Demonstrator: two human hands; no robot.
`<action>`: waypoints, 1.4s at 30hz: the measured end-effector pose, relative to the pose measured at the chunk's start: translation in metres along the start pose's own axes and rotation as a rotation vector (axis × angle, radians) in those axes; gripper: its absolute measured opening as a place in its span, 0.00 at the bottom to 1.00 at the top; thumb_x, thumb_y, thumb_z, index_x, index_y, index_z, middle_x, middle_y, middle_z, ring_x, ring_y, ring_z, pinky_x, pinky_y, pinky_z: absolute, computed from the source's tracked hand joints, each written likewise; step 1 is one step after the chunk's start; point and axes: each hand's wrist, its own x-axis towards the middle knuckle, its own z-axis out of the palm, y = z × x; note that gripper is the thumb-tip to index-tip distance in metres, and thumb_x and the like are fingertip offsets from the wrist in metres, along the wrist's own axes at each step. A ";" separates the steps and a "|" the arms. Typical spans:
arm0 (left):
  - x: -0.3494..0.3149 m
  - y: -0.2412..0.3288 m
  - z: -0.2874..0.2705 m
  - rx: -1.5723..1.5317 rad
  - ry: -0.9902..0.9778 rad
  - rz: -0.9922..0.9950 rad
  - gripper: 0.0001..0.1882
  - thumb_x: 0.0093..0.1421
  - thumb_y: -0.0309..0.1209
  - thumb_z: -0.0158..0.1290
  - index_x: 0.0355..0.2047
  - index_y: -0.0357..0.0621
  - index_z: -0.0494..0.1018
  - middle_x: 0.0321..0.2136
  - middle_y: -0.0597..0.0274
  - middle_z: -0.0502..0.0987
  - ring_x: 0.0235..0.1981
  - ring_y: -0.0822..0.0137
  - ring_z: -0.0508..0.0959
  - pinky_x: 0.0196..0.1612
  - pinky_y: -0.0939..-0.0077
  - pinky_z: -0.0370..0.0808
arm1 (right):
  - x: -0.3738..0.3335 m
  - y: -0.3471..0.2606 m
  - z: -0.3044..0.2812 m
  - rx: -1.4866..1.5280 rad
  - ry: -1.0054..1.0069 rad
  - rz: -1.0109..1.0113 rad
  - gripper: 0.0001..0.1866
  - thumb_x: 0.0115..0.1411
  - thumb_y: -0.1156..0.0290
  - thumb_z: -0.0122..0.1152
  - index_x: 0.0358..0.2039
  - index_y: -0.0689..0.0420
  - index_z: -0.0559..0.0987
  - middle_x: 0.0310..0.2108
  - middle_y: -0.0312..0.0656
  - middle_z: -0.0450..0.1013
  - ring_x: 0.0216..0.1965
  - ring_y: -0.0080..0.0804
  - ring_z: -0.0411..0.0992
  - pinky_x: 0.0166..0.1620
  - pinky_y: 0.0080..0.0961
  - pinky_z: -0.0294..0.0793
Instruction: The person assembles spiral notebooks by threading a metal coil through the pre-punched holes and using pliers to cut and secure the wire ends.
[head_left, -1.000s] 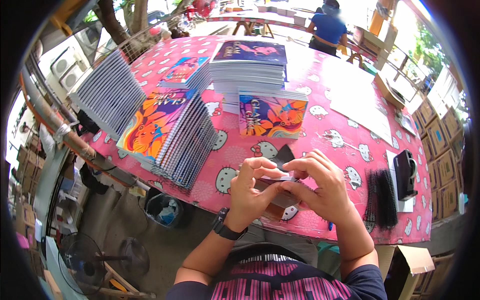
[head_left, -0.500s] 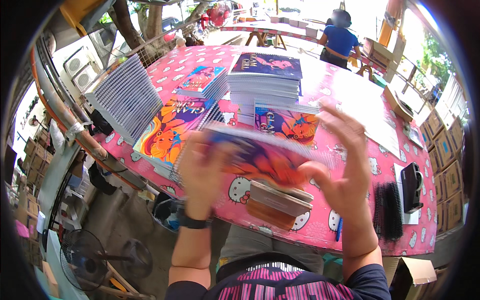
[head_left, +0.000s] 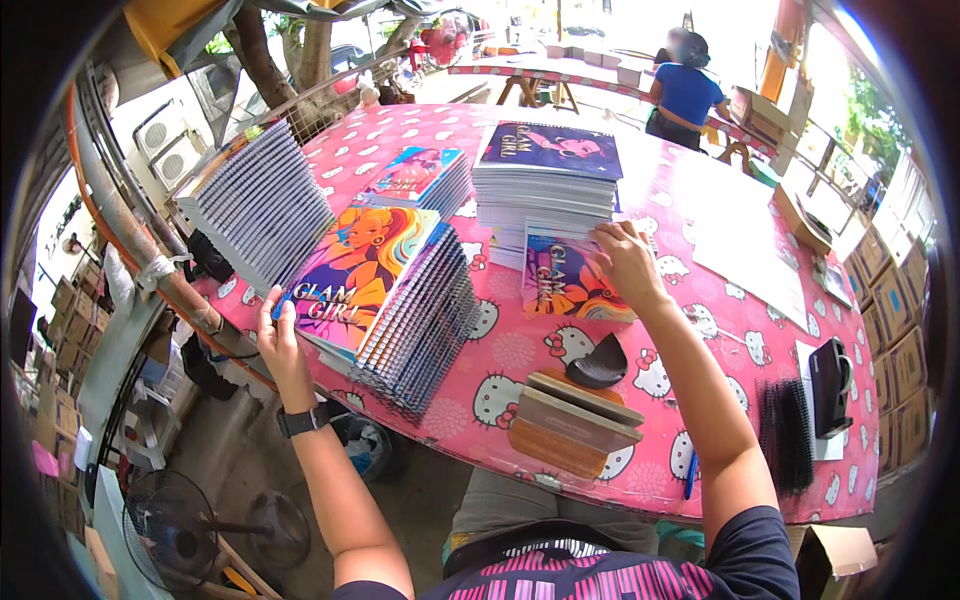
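Note:
A thick stack of spiral notebooks [head_left: 415, 320], coils facing right, stands at the table's left front. On top lies a spiral notebook [head_left: 360, 265] with a colourful drawn figure on its cover. My left hand [head_left: 283, 340] pinches that notebook's lower left corner between thumb and fingers. My right hand [head_left: 628, 262] reaches across the table, its slightly bent fingers apart, touching the upper right part of another illustrated notebook [head_left: 560, 280]. That one lies in front of a tall notebook pile [head_left: 548, 165] with a dark purple cover on top.
Leaning notebooks [head_left: 255, 205] and a smaller stack [head_left: 415, 178] stand farther back. Wooden blocks [head_left: 575, 425], a black curved piece [head_left: 600, 362], a blue pen [head_left: 691, 472], black coils [head_left: 785, 435] and a black device [head_left: 830, 388] lie nearer. A person [head_left: 685, 95] is at the far table.
The notebook that was between both hands now lies on the left stack. My left hand has moved left to its corner; my right hand has gone forward to the other notebook.

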 end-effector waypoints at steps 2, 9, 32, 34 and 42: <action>0.000 0.004 0.001 -0.001 -0.006 -0.001 0.16 0.63 0.29 0.47 0.49 0.33 0.70 0.35 0.68 0.72 0.31 0.78 0.67 0.36 0.85 0.64 | 0.005 0.002 0.015 -0.038 0.010 -0.016 0.12 0.49 0.73 0.62 0.36 0.55 0.79 0.41 0.37 0.72 0.46 0.37 0.69 0.49 0.34 0.67; 0.001 0.007 -0.006 -0.001 -0.107 0.014 0.17 0.64 0.30 0.47 0.51 0.34 0.69 0.41 0.62 0.72 0.38 0.74 0.70 0.44 0.79 0.66 | 0.010 0.006 0.027 -0.044 0.028 -0.019 0.08 0.49 0.77 0.58 0.32 0.56 0.78 0.36 0.40 0.72 0.45 0.39 0.69 0.48 0.34 0.68; -0.138 0.072 0.140 -0.594 -0.877 -0.098 0.14 0.53 0.19 0.60 0.38 0.39 0.67 0.35 0.58 0.75 0.35 0.70 0.77 0.38 0.75 0.76 | -0.168 -0.083 -0.144 0.951 0.256 0.663 0.17 0.46 0.78 0.71 0.38 0.60 0.78 0.32 0.39 0.77 0.36 0.27 0.75 0.44 0.26 0.73; -0.137 0.068 0.149 -0.554 -1.010 -0.033 0.15 0.53 0.19 0.61 0.39 0.39 0.68 0.34 0.59 0.77 0.33 0.71 0.78 0.37 0.76 0.75 | -0.189 -0.086 -0.134 0.840 0.089 0.575 0.14 0.48 0.78 0.70 0.36 0.61 0.79 0.31 0.40 0.77 0.33 0.27 0.75 0.40 0.25 0.73; -0.133 0.073 0.145 -0.344 -0.917 -0.249 0.16 0.51 0.18 0.60 0.41 0.36 0.70 0.33 0.59 0.79 0.32 0.72 0.78 0.37 0.79 0.76 | -0.188 -0.093 -0.142 0.730 -0.017 0.477 0.08 0.54 0.75 0.64 0.35 0.62 0.79 0.28 0.44 0.76 0.27 0.32 0.75 0.32 0.24 0.72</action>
